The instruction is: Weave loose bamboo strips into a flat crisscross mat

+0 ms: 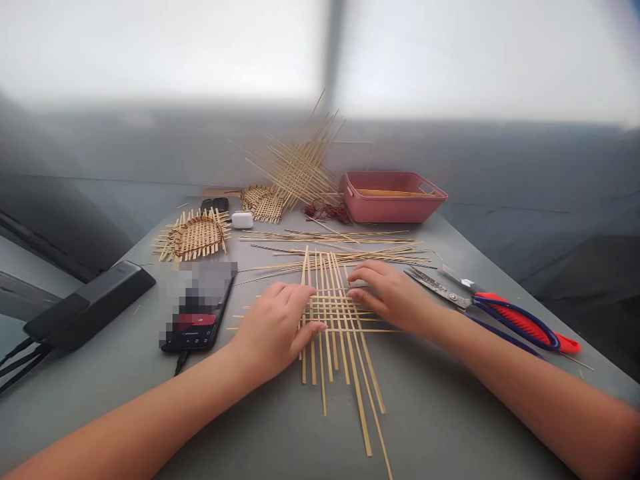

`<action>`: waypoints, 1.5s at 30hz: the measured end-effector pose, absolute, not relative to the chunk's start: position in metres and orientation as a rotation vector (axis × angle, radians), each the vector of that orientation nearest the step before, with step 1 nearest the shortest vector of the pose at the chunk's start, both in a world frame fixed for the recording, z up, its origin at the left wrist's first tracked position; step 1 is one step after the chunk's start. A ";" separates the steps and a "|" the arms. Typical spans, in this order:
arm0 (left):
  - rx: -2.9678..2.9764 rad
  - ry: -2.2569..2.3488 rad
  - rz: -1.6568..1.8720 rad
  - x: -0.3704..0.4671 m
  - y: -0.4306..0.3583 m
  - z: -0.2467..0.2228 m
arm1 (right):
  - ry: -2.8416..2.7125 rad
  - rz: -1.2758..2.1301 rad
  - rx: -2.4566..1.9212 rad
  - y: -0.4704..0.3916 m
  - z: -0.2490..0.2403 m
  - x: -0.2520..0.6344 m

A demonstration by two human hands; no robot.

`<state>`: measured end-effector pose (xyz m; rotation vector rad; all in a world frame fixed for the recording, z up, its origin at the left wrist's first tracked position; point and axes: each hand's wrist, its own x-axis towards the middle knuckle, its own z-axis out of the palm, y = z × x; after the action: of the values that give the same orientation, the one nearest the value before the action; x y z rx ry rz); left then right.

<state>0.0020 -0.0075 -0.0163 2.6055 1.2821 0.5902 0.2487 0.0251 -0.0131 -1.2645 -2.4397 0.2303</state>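
Note:
A loose weave of flat bamboo strips (333,308) lies on the grey table before me, its long ends reaching toward the near edge. My left hand (277,320) rests on the left side of the weave, thumb and forefinger spread apart and touching strips. Against the right side lies my right hand (387,290), thumb below the fingers with a gap between them, fingertips on the crossing strips. Both palms cover the outer strip ends. Just beyond the hands, several loose bamboo strips (345,255) lie crosswise.
Scissors (467,301) and a red-handled knife (525,320) lie right. Left are a phone (200,307), a black power strip (95,303) and a white case (243,220). Behind stand a pink basket (395,210), a woven piece (197,235), another woven sheet (303,167) and dark red cord (327,211).

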 end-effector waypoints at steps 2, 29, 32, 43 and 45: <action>2.610 1.326 0.521 0.003 -0.004 -0.023 | -2.493 0.160 -1.225 0.019 -0.014 0.243; 2.501 1.360 0.386 0.008 0.000 -0.024 | -2.529 0.115 -1.189 0.007 -0.034 0.222; 2.477 1.347 0.438 0.007 0.002 -0.026 | -2.552 0.138 -1.173 0.008 -0.036 0.222; 2.488 1.334 0.445 0.007 0.002 -0.026 | -2.524 0.247 -1.172 0.012 -0.038 0.223; 2.490 1.333 0.427 0.007 0.002 -0.025 | -2.501 0.264 -1.173 0.012 -0.039 0.223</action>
<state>0.0069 0.0021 -0.0248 2.4901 1.3331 0.4272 0.2234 0.0125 -0.0390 -1.1733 -2.5010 0.2641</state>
